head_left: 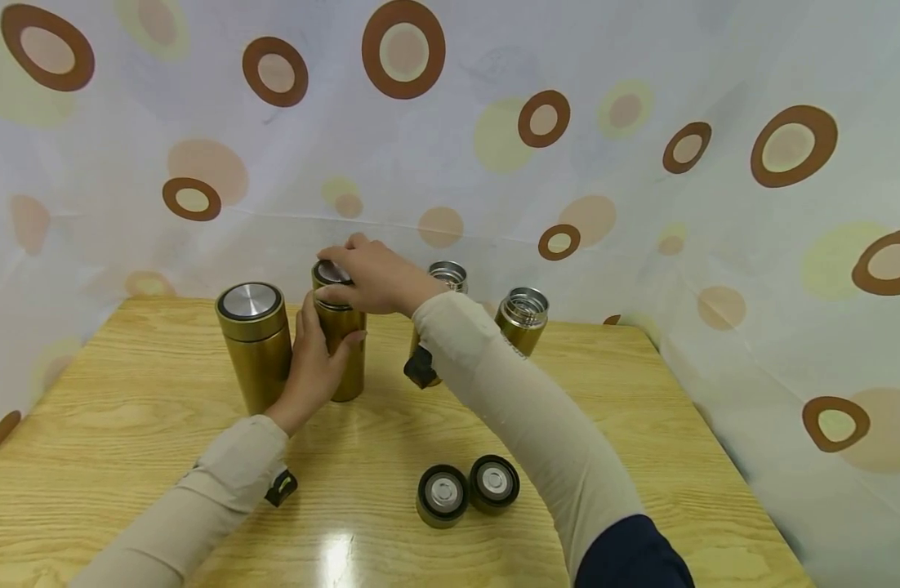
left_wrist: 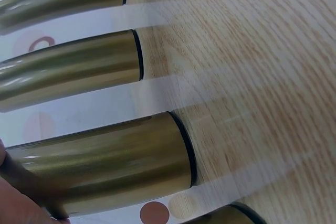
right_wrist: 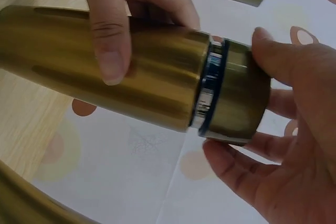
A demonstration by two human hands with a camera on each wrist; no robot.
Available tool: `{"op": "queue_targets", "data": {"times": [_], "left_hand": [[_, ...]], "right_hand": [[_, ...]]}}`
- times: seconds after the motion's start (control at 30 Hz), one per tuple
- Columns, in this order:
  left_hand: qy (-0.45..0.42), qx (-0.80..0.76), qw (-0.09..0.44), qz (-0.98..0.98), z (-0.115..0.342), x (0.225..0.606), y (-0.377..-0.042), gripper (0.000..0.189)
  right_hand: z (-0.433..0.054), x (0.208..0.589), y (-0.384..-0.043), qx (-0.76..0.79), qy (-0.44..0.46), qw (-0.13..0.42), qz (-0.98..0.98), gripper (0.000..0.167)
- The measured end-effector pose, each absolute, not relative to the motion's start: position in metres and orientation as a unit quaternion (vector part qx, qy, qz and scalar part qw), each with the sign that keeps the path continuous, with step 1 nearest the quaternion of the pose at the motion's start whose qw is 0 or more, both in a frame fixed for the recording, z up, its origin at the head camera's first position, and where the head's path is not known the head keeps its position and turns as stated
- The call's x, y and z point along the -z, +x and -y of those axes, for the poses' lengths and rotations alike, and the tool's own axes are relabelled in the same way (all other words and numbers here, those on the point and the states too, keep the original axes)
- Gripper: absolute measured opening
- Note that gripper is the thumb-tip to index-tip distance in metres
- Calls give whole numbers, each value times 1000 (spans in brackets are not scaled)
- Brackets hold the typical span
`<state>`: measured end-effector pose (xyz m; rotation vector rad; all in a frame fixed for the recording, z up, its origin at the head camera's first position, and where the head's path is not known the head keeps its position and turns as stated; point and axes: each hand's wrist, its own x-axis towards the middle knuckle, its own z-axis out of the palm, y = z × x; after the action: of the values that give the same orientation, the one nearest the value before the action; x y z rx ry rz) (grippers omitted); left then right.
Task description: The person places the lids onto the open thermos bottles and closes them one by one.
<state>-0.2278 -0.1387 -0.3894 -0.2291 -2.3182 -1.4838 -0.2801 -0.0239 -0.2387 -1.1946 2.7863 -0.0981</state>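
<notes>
The right hand [head_left: 376, 278] pinched a gold lid [right_wrist: 239, 95] between thumb and fingers, and the left hand [head_left: 315, 367] was wrapped round the gold metal flask [head_left: 349, 376] just below, thumb across its side. A shiny steel neck [right_wrist: 207, 85] showed between them, so this lid looked unscrewed but not yet lifted away. Just beside the left fingers, on their left, stood a closed flask [head_left: 255, 351] with its lid on. To the right of both hands' fingers stood one open flask [head_left: 447, 276], partly hidden by the right wrist, and further right a second open flask [head_left: 521, 327]. Well apart from the fingers, back toward the person, one loose lid [head_left: 443, 494] and another loose lid [head_left: 494, 483] lay on the wooden table [head_left: 376, 474], insides up. So two flasks seemed done, one partway, one left. Far behind the fingers hung a spotted cloth [head_left: 479, 49].
</notes>
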Motion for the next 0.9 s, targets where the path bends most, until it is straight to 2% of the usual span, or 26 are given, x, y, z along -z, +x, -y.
{"op": "queue_targets", "data": {"times": [0.3,0.5,0.6,0.67,0.9], "left_hand": [[-85,524,209,822,138,391,-229,84],[-85,523,217,820,138,392,-229,80],[-83,522,213,822,138,391,-229,77],[-83,523,207,823,138,391,-228,78],[-85,534,193,819,138,389,-228,83]], "right_hand": [[27,256,-276,107,-307,-28,-945,70],[31,259,-272,65,-293,-62,-952,80],[27,254,-273,53,-307,-33,-950,89],[23,250,-276,50,-332,-3,-942,87],[9,230,-286,37,-459,54,-886,56]]}}
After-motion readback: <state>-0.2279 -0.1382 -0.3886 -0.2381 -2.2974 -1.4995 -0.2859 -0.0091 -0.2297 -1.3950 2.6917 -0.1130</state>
